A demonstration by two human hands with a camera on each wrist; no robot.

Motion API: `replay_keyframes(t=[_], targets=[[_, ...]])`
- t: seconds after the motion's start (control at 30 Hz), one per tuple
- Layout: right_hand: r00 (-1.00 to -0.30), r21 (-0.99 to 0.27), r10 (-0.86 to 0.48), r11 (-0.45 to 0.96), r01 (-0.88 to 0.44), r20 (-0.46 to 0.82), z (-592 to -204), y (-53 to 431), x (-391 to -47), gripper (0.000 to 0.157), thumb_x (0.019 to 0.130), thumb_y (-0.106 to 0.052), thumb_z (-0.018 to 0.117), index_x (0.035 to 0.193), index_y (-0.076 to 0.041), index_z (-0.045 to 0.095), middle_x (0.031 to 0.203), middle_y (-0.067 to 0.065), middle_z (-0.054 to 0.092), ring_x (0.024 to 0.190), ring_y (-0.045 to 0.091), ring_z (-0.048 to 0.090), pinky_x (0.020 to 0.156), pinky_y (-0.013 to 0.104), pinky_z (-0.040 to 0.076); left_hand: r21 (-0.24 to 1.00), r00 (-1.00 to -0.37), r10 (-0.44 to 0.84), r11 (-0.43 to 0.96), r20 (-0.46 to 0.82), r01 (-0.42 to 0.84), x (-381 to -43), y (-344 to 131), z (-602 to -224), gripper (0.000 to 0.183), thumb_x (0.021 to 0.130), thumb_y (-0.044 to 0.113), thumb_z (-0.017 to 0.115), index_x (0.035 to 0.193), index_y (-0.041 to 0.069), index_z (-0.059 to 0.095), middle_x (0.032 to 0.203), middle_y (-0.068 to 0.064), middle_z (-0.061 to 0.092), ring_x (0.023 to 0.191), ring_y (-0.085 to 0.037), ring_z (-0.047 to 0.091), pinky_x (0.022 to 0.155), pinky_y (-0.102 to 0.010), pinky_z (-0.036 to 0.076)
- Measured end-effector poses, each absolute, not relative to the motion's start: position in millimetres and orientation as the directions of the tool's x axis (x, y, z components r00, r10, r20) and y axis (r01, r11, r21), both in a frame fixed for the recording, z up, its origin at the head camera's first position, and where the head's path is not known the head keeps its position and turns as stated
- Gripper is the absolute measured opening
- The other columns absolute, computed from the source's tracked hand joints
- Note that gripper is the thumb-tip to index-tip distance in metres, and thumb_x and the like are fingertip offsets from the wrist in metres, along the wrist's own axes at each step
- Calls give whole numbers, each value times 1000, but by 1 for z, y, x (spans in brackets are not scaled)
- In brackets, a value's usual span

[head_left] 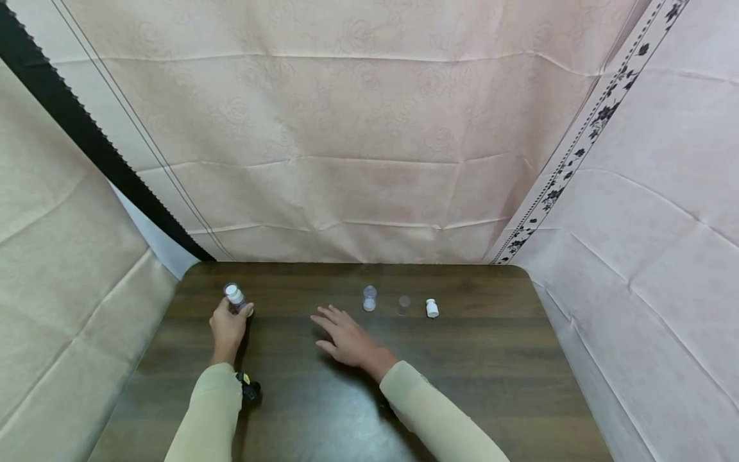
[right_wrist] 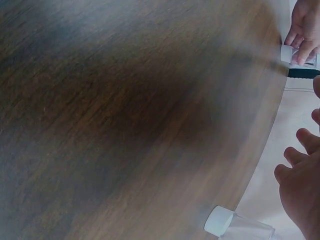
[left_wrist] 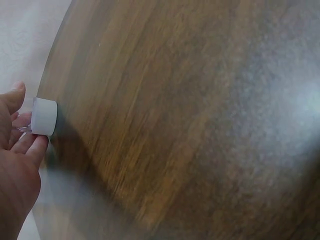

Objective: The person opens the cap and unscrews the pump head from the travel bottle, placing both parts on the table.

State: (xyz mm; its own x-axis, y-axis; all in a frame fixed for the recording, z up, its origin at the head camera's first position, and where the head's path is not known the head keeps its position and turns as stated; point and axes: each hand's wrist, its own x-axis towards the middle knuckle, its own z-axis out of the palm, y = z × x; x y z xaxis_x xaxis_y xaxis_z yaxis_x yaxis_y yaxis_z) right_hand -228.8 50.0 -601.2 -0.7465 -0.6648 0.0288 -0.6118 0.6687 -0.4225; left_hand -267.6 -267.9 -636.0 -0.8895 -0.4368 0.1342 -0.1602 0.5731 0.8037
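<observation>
My left hand (head_left: 228, 330) holds a small clear jar (head_left: 239, 304) near the table's far left corner. A white piece (head_left: 233, 293) shows at the jar's upper end; whether it is inside or on top I cannot tell. In the left wrist view, the jar's white lid (left_wrist: 44, 117) faces the table, with fingers around it. My right hand (head_left: 349, 340) hovers over the middle of the table, fingers spread, holding nothing. Beyond it stands another clear jar (head_left: 369, 292), white lid (right_wrist: 219, 220) downward. To its right are a clear round piece (head_left: 403, 301) and a small white bottle (head_left: 432, 308).
The brown wooden table (head_left: 300, 410) has rounded far corners. Pale patterned sheets (head_left: 358, 128) hang behind it and on both sides. A dark device (head_left: 249, 388) is strapped at the left wrist.
</observation>
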Motion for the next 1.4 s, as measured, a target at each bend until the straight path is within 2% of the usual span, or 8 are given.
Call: replay_keyframes(t=[0.2, 0.37, 0.67, 0.97, 1.03, 1.23, 1.3, 1.4], targets=[[-752, -449, -656, 655, -607, 59, -596, 52, -228, 62, 108, -40, 53, 163, -23, 31, 172, 4, 24, 159, 29, 22, 126, 49, 26, 817, -889, -439, 556, 132, -153, -262, -267, -634, 36, 96, 19, 76, 121, -3, 62, 120, -30, 70, 113, -44, 66, 96, -56, 50], [-760, -452, -642, 650, -611, 104, -584, 58, -227, 63, 107, -39, 56, 163, -24, 32, 171, 4, 26, 158, 27, 26, 123, 48, 32, 793, -892, -418, 596, 175, -124, -257, -262, -631, 38, 95, 20, 77, 121, -4, 61, 114, -31, 70, 106, -46, 66, 90, -57, 50], [-740, -405, -647, 636, -657, 186, -565, 74, -228, 61, 107, -40, 57, 161, -20, 36, 169, 6, 31, 153, 24, 35, 116, 44, 43, 748, -868, -331, 661, 370, 67, -248, -244, -618, 37, 88, 10, 83, 116, -6, 65, 107, -30, 71, 97, -45, 68, 82, -56, 52], [-770, -472, -608, 630, -616, 193, -544, 87, -228, 62, 106, -36, 60, 161, -19, 37, 170, 1, 27, 153, 22, 34, 116, 45, 42, 722, -848, -245, 659, 469, 209, -241, -222, -604, 30, 85, 4, 84, 108, -5, 67, 104, -26, 70, 93, -42, 70, 79, -55, 56], [-770, -478, -603, 624, -618, 208, -540, 90, -227, 62, 105, -35, 61, 160, -18, 37, 170, 1, 27, 153, 23, 35, 116, 46, 42, 710, -838, -232, 665, 493, 233, -239, -218, -603, 31, 83, 3, 85, 108, -5, 68, 103, -25, 70, 91, -40, 70, 78, -53, 56], [-766, -467, -588, 617, -633, 260, -532, 100, -225, 62, 105, -33, 62, 160, -18, 39, 170, 1, 28, 151, 24, 39, 115, 46, 44, 664, -797, -185, 674, 576, 323, -234, -203, -596, 37, 80, 1, 87, 112, -4, 70, 102, -23, 70, 89, -36, 70, 72, -35, 52], [-765, -468, -584, 615, -635, 272, -530, 104, -225, 62, 104, -33, 63, 159, -18, 39, 169, 0, 29, 150, 24, 40, 116, 47, 42, 648, -784, -168, 677, 598, 349, -232, -199, -594, 40, 78, -1, 88, 113, -5, 70, 102, -24, 70, 90, -38, 69, 74, -36, 52], [-770, -479, -574, 612, -629, 278, -527, 110, -224, 61, 105, -36, 62, 159, -19, 39, 169, -1, 29, 151, 25, 39, 119, 50, 38, 622, -768, -136, 681, 626, 386, -231, -192, -590, 43, 76, -3, 89, 114, -6, 69, 102, -25, 69, 93, -40, 68, 77, -47, 54]])
